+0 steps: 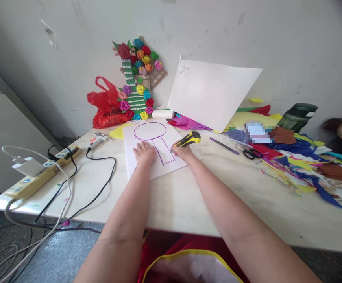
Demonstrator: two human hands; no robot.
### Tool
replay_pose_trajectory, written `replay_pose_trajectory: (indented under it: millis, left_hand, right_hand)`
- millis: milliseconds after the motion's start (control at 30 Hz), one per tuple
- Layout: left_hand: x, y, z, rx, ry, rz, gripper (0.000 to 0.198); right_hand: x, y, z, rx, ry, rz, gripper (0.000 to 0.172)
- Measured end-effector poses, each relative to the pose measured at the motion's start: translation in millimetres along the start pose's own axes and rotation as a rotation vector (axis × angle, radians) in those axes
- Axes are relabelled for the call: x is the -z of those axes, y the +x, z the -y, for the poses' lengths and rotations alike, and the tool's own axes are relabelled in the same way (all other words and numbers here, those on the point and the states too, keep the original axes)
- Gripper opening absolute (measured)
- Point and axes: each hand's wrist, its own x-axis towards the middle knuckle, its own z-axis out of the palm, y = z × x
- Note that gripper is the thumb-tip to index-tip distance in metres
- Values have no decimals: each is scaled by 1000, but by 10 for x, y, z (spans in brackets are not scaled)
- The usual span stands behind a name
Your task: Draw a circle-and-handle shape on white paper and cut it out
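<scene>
A white board (138, 171) lies on the table, with a purple outline of an oval above a long narrow shape drawn on it. My left hand (145, 152) rests flat on the board, fingers spread, just under the oval and left of the narrow shape. In my right hand (183, 152) is a yellow and black utility knife (190, 138), its tip end pointing down at the right-hand line of the narrow shape. Whether the blade cuts into the board is too small to tell.
Left are a power strip (52, 169), cables and a glue gun (97, 142). Behind stand a red bag (106, 106), a paper-flower guitar (137, 100) and a large white sheet (215, 92). Rightward lie a purple pen (224, 146), scissors (252, 153), paper scraps (315, 173) and a green bottle (299, 118).
</scene>
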Motion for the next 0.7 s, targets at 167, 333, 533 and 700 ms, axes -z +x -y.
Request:
replay_pose_trajectory:
  millis: [167,333,533,700]
  left_hand:
    - [28,-29,-12,3,4,19,65]
    - [27,-24,-11,9,8,14,65]
    - [9,-14,-1,0,-2,-7,64]
    - [-1,-8,4,-5,-12,-12,64]
  right_hand:
    - [-10,-28,1,-11,103,-8,11]
    - [-19,-41,-5,-7,122,-9,11]
    - [-8,-63,3,-1,126,-10,11]
    - [-6,-65,0,-5,103,-21,10]
